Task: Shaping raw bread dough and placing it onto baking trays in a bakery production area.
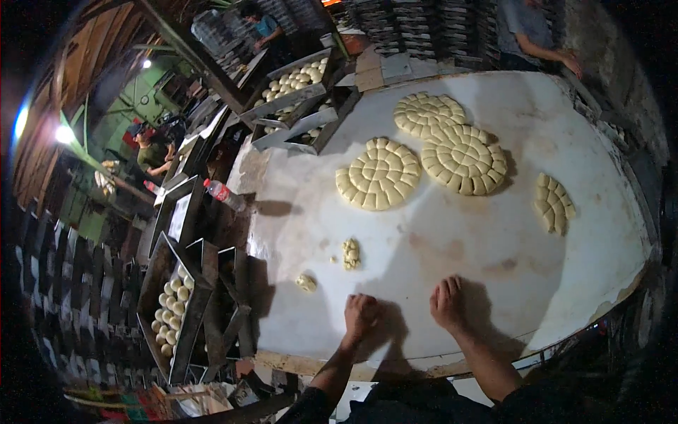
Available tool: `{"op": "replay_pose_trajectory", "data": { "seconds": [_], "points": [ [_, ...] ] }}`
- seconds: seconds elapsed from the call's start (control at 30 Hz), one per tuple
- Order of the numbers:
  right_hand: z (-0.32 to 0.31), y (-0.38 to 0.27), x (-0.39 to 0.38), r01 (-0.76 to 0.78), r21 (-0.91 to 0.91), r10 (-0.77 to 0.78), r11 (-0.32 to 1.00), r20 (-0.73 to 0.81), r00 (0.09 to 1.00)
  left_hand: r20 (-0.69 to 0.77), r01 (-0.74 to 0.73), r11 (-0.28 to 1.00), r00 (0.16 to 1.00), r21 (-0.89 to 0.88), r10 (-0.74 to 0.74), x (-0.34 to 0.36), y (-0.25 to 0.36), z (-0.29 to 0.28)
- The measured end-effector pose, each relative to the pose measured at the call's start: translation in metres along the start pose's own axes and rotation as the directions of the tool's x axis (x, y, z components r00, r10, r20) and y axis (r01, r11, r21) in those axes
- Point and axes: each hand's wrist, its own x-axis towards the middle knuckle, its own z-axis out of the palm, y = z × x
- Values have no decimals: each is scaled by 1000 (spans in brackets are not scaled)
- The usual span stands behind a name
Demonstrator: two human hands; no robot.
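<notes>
My left hand (361, 315) rests on the pale worktable (395, 247) near its front edge, fingers curled down. To its right, my right hand (448, 304) is curled over the tabletop in the same way. Whatever lies under either palm is hidden. Closest to my left hand are a small lump of dough (306, 283) and a knobbly dough piece (351, 254). Farther back lie three flat dough rounds scored into segments: a left round (378, 174), a right round (464, 160) and a far round (428, 114). A cut dough section (554, 204) sits at the right.
Metal trays of dough balls (171, 311) stand at the table's left edge, with more trays (291, 88) at the far left. A plastic bottle (224, 195) is between them. One person (526, 35) stands at the far right; others work at back left.
</notes>
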Motion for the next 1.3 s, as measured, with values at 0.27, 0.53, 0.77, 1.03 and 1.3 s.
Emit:
{"op": "replay_pose_trajectory", "data": {
  "seconds": [0.27, 0.53, 0.77, 1.03, 1.3],
  "points": [
    [-30, 47, 12, -74, -108, 64, 991, -97, 993, -89, 177, 972, 982, 154, -165, 1, -72, -74],
    [37, -30, -5, -343, 0, 335, 939, -211, 918, 114, -41, 928, 989, -369, 89, 8, -33, -25],
    [-11, -57, -65, -663, 669, 764, 336, 219, 608, 457, 203, 893, 890, -403, 4, -35, -6, -185],
    [166, -250, -36, -442, 856, 238, 270, 385, 892, 298, 302, 747, 943, -592, -144, -52, -65, -180],
    [97, -312, -12, -128, 429, 46, 894, 196, 979, 110, 166, 552, 985, -817, -134, -54, -56, -209]
  ]
}}
